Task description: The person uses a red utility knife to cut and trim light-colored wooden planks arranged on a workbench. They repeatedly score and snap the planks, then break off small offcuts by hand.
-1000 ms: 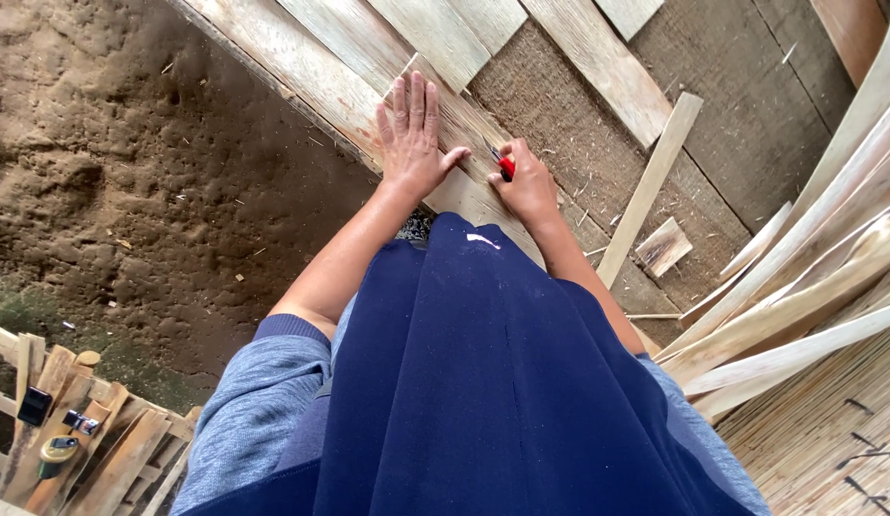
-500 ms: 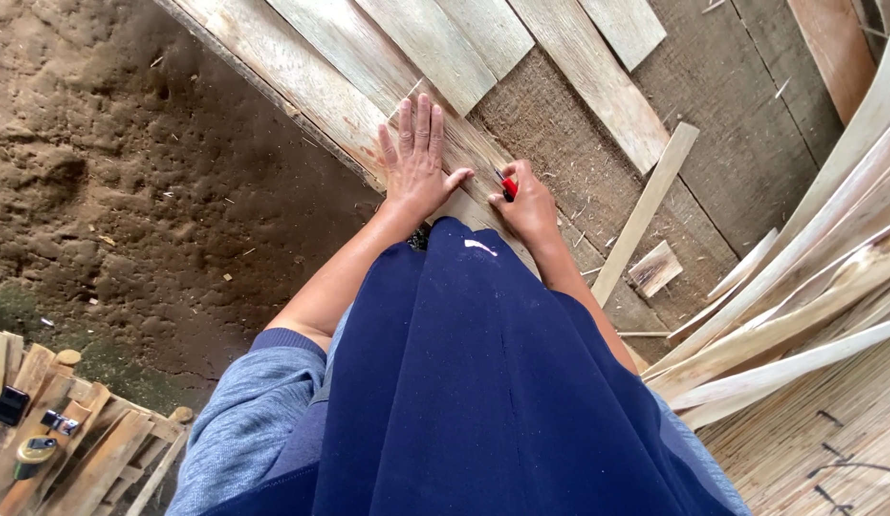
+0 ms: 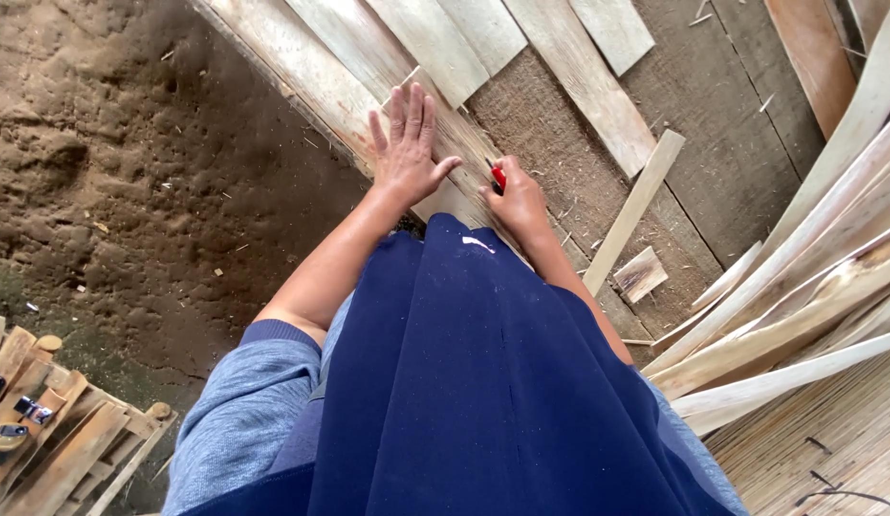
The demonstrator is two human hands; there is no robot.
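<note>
My left hand lies flat, fingers spread, on a pale wooden plank that runs diagonally along the edge of the floor. Just to its right, my right hand is closed around a small red tool, held against the same plank. Only the tool's red tip shows above the fist. A dark blue garment over my front hides what lies below my wrists.
More pale planks lie side by side beyond my hands. A loose slat and a short offcut lie on the floor at right, near a pile of long strips. Bare earth lies left; a slatted wooden frame sits bottom left.
The view has shifted slightly, so both hands sit a little lower in the frame. My left hand stays flat on the plank and my right hand keeps its grip on the red tool.
</note>
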